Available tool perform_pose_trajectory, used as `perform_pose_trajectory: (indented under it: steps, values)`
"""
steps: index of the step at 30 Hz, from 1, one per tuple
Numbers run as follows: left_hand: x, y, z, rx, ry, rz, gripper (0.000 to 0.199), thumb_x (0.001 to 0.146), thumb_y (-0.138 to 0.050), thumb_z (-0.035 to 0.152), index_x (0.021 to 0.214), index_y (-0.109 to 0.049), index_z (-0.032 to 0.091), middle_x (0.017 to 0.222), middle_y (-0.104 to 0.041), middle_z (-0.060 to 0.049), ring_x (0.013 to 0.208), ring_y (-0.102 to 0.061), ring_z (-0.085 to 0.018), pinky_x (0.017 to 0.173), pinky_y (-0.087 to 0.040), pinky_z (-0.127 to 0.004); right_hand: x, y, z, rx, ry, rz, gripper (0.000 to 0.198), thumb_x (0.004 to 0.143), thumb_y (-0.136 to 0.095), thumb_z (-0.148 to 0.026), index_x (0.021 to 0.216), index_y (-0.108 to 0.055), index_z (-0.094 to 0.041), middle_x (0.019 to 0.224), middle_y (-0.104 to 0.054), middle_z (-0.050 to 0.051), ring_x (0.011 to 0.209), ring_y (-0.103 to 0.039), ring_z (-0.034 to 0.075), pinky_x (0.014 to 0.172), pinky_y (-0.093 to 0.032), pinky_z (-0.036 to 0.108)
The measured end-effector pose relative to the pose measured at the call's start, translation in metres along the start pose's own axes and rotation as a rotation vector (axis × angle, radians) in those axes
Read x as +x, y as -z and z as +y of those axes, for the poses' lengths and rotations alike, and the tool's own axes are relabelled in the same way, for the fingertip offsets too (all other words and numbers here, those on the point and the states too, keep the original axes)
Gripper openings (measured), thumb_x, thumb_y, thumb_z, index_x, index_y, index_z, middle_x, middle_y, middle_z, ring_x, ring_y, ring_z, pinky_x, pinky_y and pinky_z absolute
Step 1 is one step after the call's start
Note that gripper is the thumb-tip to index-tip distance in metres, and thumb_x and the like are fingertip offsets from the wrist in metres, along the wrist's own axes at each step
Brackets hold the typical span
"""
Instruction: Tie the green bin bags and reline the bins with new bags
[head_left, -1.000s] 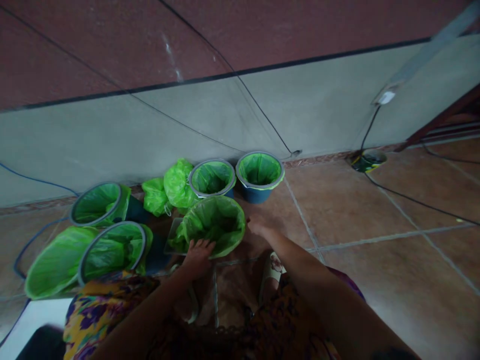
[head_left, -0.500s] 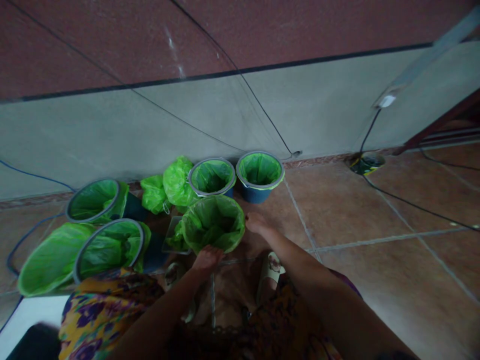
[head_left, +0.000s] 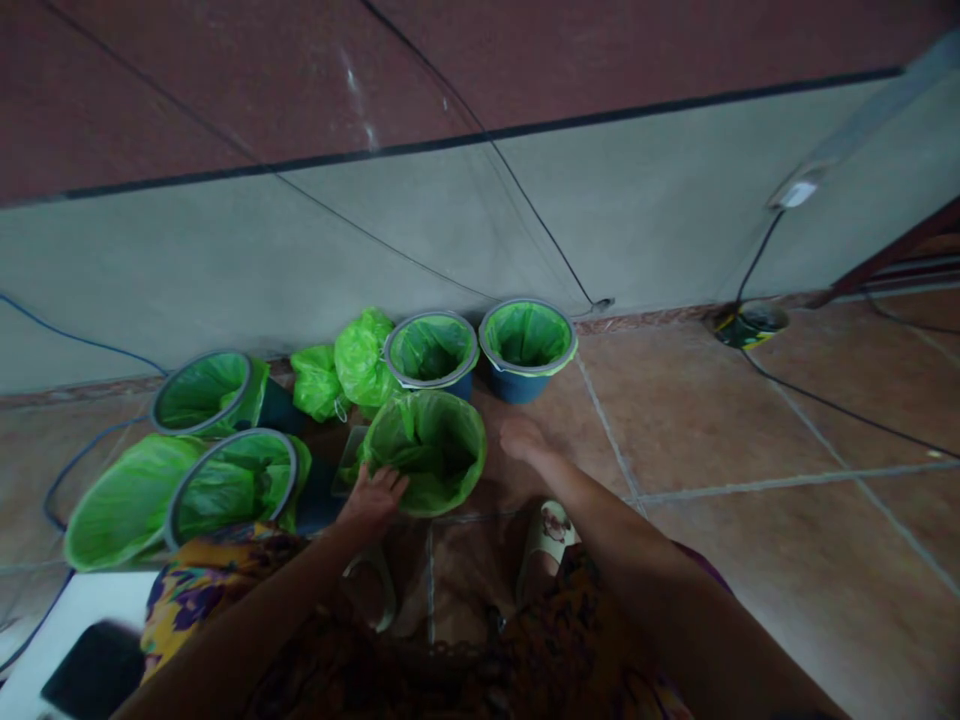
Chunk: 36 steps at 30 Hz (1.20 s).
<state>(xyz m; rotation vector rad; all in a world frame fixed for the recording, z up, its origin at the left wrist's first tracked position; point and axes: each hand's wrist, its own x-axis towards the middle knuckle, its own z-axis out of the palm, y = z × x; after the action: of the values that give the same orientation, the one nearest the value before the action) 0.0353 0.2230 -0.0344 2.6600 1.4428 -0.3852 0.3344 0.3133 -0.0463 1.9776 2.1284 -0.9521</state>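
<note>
A bin lined with a green plastic bag point(head_left: 450, 494) stands in front of me, its bag edge folded outward over the rim. At its near left rim, my left hand point(head_left: 373, 495) rests with spread fingers reaching over the edge of the bag. My right hand point(head_left: 523, 440) is just off the bin's right side, fingers turned down and too dark and blurred to read. Behind are two blue bins with grey rims and green liners, the middle one point(head_left: 433, 350) and the right one point(head_left: 527, 350). Partly hidden at the left rim is a clear tray point(head_left: 349, 455).
Two tied green bags, a small one point(head_left: 319, 382) and a larger one point(head_left: 365, 355), lie by the wall. At left, several lined bins point(head_left: 229, 490) lean over beside a white surface point(head_left: 97, 600) with a dark object. A cable point(head_left: 832, 405) crosses the tiles at right.
My left hand has moved from the front rim to the left side of the bin, its fingers now spread. My right hand has come slightly away from the right rim.
</note>
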Motion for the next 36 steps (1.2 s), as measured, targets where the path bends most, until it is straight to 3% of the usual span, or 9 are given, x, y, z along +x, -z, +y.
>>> perform_pose_trajectory:
  steps: [2,4,9,11,17,23,27,32,36]
  values:
    - [-0.002,0.010,0.018,-0.100,0.082,0.052,0.052,0.081,-0.060,0.025,0.132,-0.053,0.014,0.132,-0.057,-0.018,0.125,-0.048,-0.033,0.107,-0.029,-0.055,-0.004,0.008,-0.007,-0.010,-0.010,0.008,0.028,0.081,-0.050,-0.010,0.094,-0.074,-0.011,0.098,-0.073,0.015,0.094,-0.069,0.025,0.075,-0.050,0.028]
    - [0.000,0.013,0.042,-0.194,0.074,0.080,0.051,0.083,-0.059,0.029,0.132,-0.052,0.015,0.131,-0.058,-0.016,0.121,-0.051,-0.030,0.105,-0.034,-0.048,-0.010,0.016,-0.018,-0.006,0.033,0.028,0.027,0.079,-0.051,-0.011,0.091,-0.075,-0.015,0.097,-0.074,0.011,0.093,-0.068,0.023,0.075,-0.049,0.027]
    - [0.014,0.003,0.084,-0.234,0.101,0.077,0.025,0.089,-0.046,0.017,0.108,-0.063,0.018,0.107,-0.068,-0.009,0.100,-0.060,-0.023,0.092,-0.042,-0.038,-0.035,0.014,-0.041,0.047,0.453,-0.057,0.029,0.074,-0.054,-0.007,0.087,-0.075,-0.021,0.092,-0.075,0.001,0.088,-0.067,0.015,0.077,-0.046,0.021]
    - [0.018,-0.002,0.088,-0.221,0.127,0.040,0.023,0.090,-0.043,0.013,0.097,-0.065,0.017,0.096,-0.068,-0.009,0.094,-0.061,-0.023,0.089,-0.042,-0.038,-0.045,0.000,-0.042,0.003,0.494,-0.111,0.029,0.074,-0.054,-0.007,0.088,-0.075,-0.021,0.093,-0.074,0.001,0.089,-0.066,0.016,0.076,-0.045,0.023]
    - [0.016,-0.008,0.083,-0.230,0.173,-0.057,0.026,0.086,-0.042,0.007,0.086,-0.066,0.015,0.090,-0.068,-0.011,0.090,-0.063,-0.023,0.094,-0.039,-0.040,-0.049,-0.054,-0.031,-0.119,0.513,-0.104,0.037,0.077,-0.049,-0.002,0.106,-0.068,-0.015,0.107,-0.067,0.009,0.096,-0.063,0.018,0.082,-0.044,0.025]
    - [0.011,-0.020,0.077,-0.259,0.165,-0.138,0.027,0.087,-0.041,0.007,0.086,-0.068,0.013,0.090,-0.070,-0.011,0.089,-0.065,-0.020,0.102,-0.037,-0.036,-0.037,-0.072,-0.026,-0.215,0.503,-0.197,0.031,0.081,-0.048,-0.004,0.104,-0.067,-0.008,0.110,-0.065,0.016,0.099,-0.062,0.021,0.086,-0.046,0.028]
    - [0.012,-0.032,0.055,-0.232,0.068,-0.097,0.027,0.082,-0.045,0.003,0.089,-0.068,0.015,0.089,-0.071,-0.009,0.088,-0.065,-0.019,0.108,-0.034,-0.041,-0.038,-0.069,-0.025,-0.164,0.486,-0.220,0.035,0.078,-0.051,-0.004,0.109,-0.067,-0.009,0.109,-0.066,0.014,0.101,-0.063,0.022,0.088,-0.047,0.028]
    - [0.016,-0.026,0.008,-0.109,-0.120,-0.096,0.024,0.085,-0.047,0.006,0.086,-0.068,0.018,0.091,-0.070,-0.005,0.098,-0.062,-0.019,0.117,-0.019,-0.049,-0.046,-0.048,-0.034,-0.021,0.578,-0.104,0.057,0.073,-0.051,-0.002,0.127,-0.060,-0.018,0.126,-0.062,0.008,0.112,-0.060,0.020,0.096,-0.044,0.029]
    - [0.011,-0.006,0.001,-0.093,0.052,-0.034,0.037,0.080,-0.054,0.009,0.114,-0.064,0.020,0.128,-0.060,-0.013,0.132,-0.043,-0.029,0.113,-0.018,-0.060,-0.052,-0.014,-0.029,-0.012,0.548,-0.017,0.049,0.076,-0.048,-0.003,0.118,-0.066,-0.021,0.121,-0.066,0.005,0.110,-0.061,0.019,0.097,-0.044,0.029]
